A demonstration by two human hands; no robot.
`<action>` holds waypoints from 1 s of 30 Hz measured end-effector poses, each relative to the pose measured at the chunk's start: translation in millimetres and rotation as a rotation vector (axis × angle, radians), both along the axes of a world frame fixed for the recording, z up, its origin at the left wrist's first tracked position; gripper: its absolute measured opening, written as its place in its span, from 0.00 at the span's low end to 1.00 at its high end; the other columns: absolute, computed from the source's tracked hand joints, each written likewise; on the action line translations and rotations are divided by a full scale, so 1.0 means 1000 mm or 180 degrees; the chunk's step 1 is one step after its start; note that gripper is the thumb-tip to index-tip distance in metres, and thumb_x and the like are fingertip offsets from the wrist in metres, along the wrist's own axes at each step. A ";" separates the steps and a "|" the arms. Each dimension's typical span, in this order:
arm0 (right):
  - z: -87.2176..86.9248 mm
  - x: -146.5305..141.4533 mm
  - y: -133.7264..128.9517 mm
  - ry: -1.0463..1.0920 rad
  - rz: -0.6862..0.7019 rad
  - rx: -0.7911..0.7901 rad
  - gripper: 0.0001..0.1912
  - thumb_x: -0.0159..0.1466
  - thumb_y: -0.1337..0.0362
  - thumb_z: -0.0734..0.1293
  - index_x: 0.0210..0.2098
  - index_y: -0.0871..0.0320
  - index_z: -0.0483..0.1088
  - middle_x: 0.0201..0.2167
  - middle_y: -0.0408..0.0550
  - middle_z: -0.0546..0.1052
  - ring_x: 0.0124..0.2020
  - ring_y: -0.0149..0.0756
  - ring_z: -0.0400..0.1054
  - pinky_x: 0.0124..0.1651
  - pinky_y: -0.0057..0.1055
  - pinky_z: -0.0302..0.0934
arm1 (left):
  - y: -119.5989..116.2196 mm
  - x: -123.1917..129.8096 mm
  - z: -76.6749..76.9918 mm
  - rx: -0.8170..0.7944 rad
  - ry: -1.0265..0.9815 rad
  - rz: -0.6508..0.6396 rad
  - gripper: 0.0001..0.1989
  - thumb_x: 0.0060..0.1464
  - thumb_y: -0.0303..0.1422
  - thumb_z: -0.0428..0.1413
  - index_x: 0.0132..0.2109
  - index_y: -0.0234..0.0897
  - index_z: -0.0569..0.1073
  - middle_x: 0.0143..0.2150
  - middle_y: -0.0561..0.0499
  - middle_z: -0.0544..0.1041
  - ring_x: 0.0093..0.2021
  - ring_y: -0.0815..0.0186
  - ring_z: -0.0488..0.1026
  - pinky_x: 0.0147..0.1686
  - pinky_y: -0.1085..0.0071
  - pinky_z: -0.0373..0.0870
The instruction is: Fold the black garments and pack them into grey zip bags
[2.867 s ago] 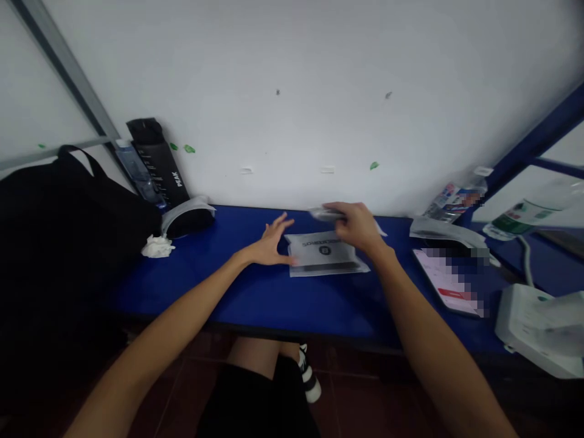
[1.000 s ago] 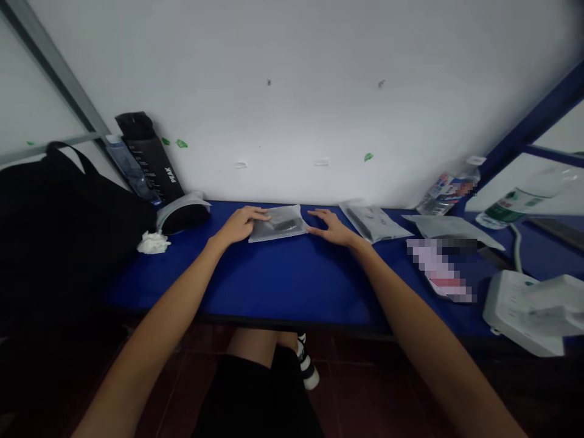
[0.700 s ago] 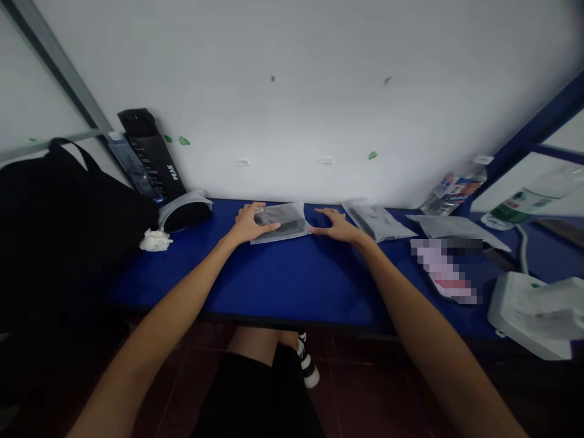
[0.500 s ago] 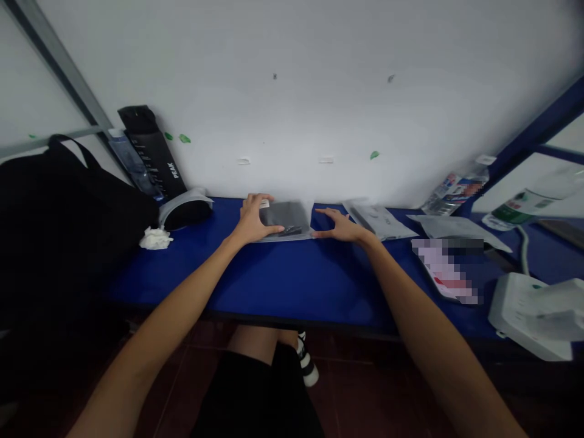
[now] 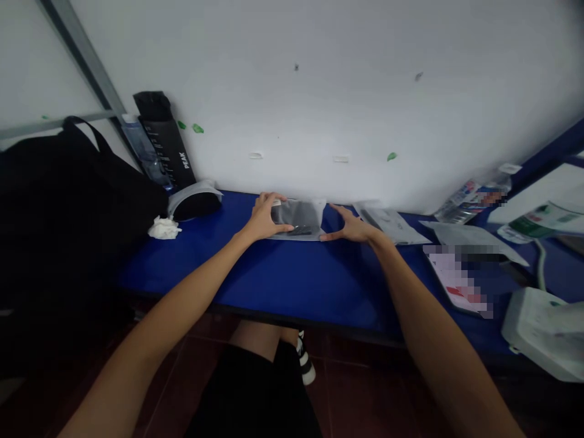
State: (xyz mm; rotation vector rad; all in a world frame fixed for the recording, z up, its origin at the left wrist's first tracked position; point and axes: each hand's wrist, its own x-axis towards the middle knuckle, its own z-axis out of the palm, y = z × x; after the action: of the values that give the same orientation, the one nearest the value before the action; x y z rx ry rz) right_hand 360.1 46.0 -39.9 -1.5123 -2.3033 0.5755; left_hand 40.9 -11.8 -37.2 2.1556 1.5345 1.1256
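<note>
A clear plastic bag [image 5: 314, 213] with a dark flat item inside lies on the blue table, close to the wall. My left hand [image 5: 264, 220] grips the bag's left end, its thumb across the front and its fingers over the back edge. At the other end, my right hand [image 5: 351, 226] is open, thumb and fingers spread wide apart. Its thumb tip meets or nearly meets the bag's front right corner. Just right of that hand lies another plastic-bagged packet [image 5: 395, 225].
To the left are a black bag [image 5: 82, 201], crumpled tissue [image 5: 164, 228], a curved black-and-white item [image 5: 196, 204] and a black bottle [image 5: 166, 140]. On the right are a phone [image 5: 456, 280], a plastic packet [image 5: 477, 237], clear bottles [image 5: 474, 194] and a white device [image 5: 542, 328].
The view has shifted slightly, moving the scene a little to the right. My left hand still grips the bag, and my right hand remains spread at its right end.
</note>
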 end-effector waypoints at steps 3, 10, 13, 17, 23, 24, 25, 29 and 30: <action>0.000 -0.003 0.001 -0.0026 -0.0087 -0.0163 0.75 0.46 0.35 0.83 0.83 0.46 0.46 0.82 0.61 0.53 0.81 0.76 0.45 0.79 0.75 0.40 | 0.000 0.001 -0.001 -0.0028 0.0027 0.0010 0.39 0.43 0.37 0.80 0.59 0.47 0.71 0.60 0.45 0.66 0.64 0.46 0.67 0.67 0.45 0.68; 0.004 -0.022 -0.005 -0.0162 -0.0287 -0.0252 0.90 0.42 0.33 0.84 0.84 0.54 0.27 0.84 0.69 0.36 0.83 0.74 0.27 0.78 0.76 0.25 | 0.001 0.000 -0.001 -0.0194 0.0134 0.0079 0.38 0.45 0.41 0.79 0.59 0.48 0.71 0.60 0.45 0.67 0.65 0.45 0.67 0.66 0.43 0.67; 0.002 -0.032 -0.004 -0.0237 -0.0309 -0.0233 0.92 0.41 0.33 0.84 0.83 0.55 0.23 0.84 0.72 0.32 0.83 0.75 0.25 0.77 0.77 0.23 | 0.001 0.000 -0.001 -0.0217 0.0168 0.0111 0.38 0.45 0.43 0.78 0.59 0.48 0.71 0.61 0.45 0.68 0.65 0.45 0.68 0.66 0.44 0.67; -0.004 -0.042 0.000 -0.0326 -0.0326 0.0219 0.95 0.38 0.30 0.83 0.82 0.49 0.17 0.84 0.68 0.27 0.81 0.83 0.21 0.74 0.84 0.23 | 0.000 0.001 -0.001 -0.0288 0.0214 0.0176 0.38 0.45 0.44 0.78 0.60 0.49 0.71 0.61 0.45 0.68 0.66 0.45 0.67 0.66 0.43 0.66; -0.010 -0.058 0.002 -0.0778 -0.0272 0.0842 0.95 0.41 0.26 0.81 0.78 0.44 0.09 0.80 0.60 0.10 0.79 0.90 0.16 0.71 0.87 0.24 | 0.001 0.000 -0.002 -0.0409 0.0252 0.0241 0.38 0.46 0.46 0.78 0.60 0.49 0.72 0.61 0.45 0.69 0.66 0.44 0.67 0.65 0.44 0.66; -0.009 -0.061 0.003 -0.0813 -0.0232 0.0919 0.94 0.42 0.26 0.81 0.78 0.44 0.08 0.80 0.59 0.08 0.78 0.92 0.15 0.70 0.88 0.23 | 0.001 0.000 -0.002 -0.0426 0.0263 0.0243 0.38 0.46 0.47 0.78 0.60 0.50 0.72 0.61 0.45 0.69 0.67 0.44 0.67 0.65 0.44 0.65; -0.008 -0.064 0.003 -0.0842 -0.0179 0.0994 0.94 0.42 0.26 0.81 0.78 0.44 0.07 0.79 0.58 0.07 0.78 0.93 0.15 0.70 0.89 0.22 | 0.001 -0.001 -0.002 -0.0446 0.0272 0.0243 0.37 0.46 0.47 0.77 0.60 0.50 0.72 0.61 0.45 0.69 0.67 0.44 0.67 0.65 0.44 0.65; 0.001 -0.076 0.004 -0.1031 0.0048 0.1241 0.95 0.41 0.26 0.81 0.77 0.44 0.06 0.78 0.56 0.04 0.77 0.94 0.12 0.68 0.89 0.18 | 0.002 -0.001 -0.001 -0.0513 0.0289 0.0261 0.37 0.46 0.48 0.77 0.60 0.50 0.72 0.62 0.44 0.71 0.66 0.44 0.68 0.65 0.44 0.65; 0.004 -0.079 0.004 -0.1068 0.0105 0.1269 0.96 0.40 0.26 0.81 0.77 0.44 0.06 0.78 0.56 0.04 0.77 0.93 0.12 0.68 0.89 0.18 | 0.002 -0.001 -0.001 -0.0522 0.0292 0.0270 0.37 0.46 0.48 0.77 0.60 0.50 0.72 0.62 0.44 0.71 0.66 0.44 0.68 0.65 0.43 0.65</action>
State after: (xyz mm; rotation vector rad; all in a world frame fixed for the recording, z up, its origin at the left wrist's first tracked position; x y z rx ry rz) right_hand 281.5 49.6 -35.5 -1.4584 -2.4934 -0.1444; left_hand 39.8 -9.7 -38.7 2.0765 1.7084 0.9016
